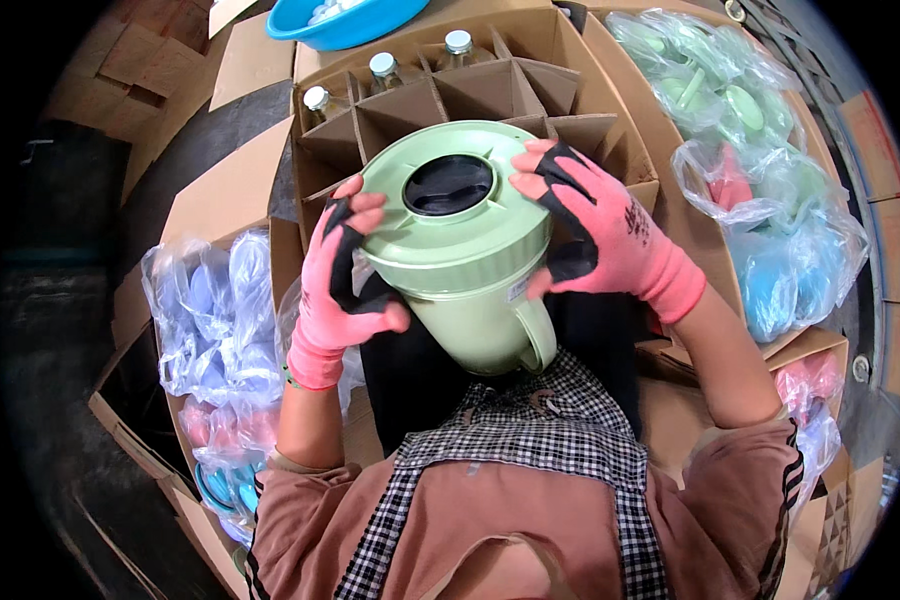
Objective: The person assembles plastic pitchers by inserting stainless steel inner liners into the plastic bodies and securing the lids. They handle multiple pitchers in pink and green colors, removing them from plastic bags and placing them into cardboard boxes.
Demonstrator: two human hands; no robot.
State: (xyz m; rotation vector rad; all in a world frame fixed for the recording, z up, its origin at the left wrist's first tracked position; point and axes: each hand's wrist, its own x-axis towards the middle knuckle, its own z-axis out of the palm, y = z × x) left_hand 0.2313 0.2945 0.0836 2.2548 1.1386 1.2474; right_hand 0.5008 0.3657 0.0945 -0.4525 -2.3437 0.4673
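A light green plastic jug (475, 320) rests upright but slightly tilted over my lap. Its side handle points toward me on the right. On top sits a wide green lid (395, 235) with a round black cap (448, 185) in its centre. My left hand (338, 262), in a pink and black glove with bare fingertips, holds the lid's left edge; its thumb sticks out beside the jug's body. From the right, my right hand (595, 215), gloved the same way, grips the lid's rim with its fingers on top and thumb lower by the side.
Beyond the jug stands a cardboard box with dividers (400, 110) and three white-capped bottles (383, 65). A blue basin (345, 28) is behind it. Bagged purple pieces (215, 310) fill a box at left; bagged green pieces (710, 90) and blue pieces (775, 280) lie at right.
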